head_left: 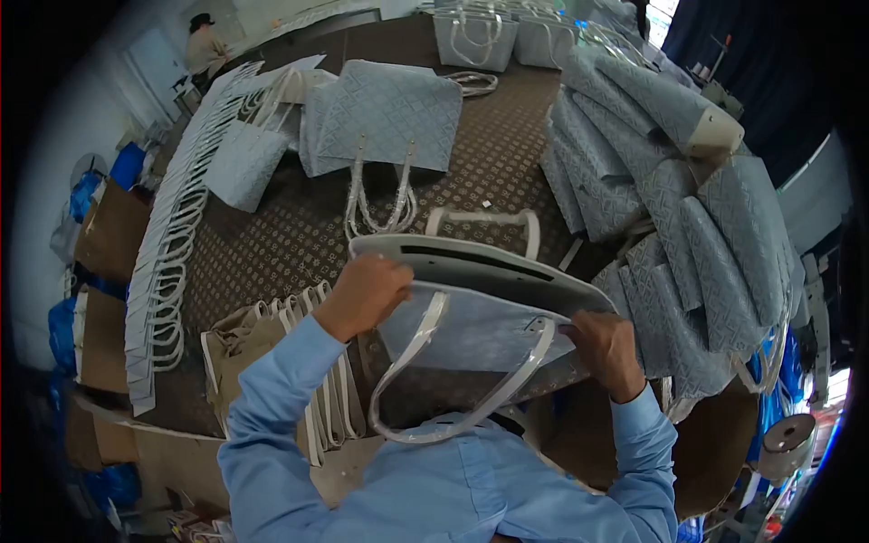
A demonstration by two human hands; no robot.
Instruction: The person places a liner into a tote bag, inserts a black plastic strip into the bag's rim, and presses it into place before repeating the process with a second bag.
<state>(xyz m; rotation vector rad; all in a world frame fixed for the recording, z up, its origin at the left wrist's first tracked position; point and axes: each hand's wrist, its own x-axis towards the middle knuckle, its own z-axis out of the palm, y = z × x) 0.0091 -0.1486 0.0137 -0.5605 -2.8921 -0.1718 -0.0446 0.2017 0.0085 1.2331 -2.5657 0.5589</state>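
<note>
A light blue-grey handbag point(471, 328) stands before me at the table's near edge, its mouth parted and a dark interior showing. My left hand point(367, 297) is closed on the left end of its rim. At the opposite end, my right hand point(605, 351) grips the rim too. One pale strap handle point(421, 348) droops toward my body; the other handle point(484, 218) stands up behind the far rim. Both hands hide the bag's top corners.
A patterned brown table point(272, 244) carries stacked grey bag panels point(389, 113) with handles, and a heap of grey bag pieces point(670, 199) at right. White handled pieces point(167, 262) line the left edge. Beige pieces point(249, 348) lie near my left arm. Another person point(206, 45) sits far back.
</note>
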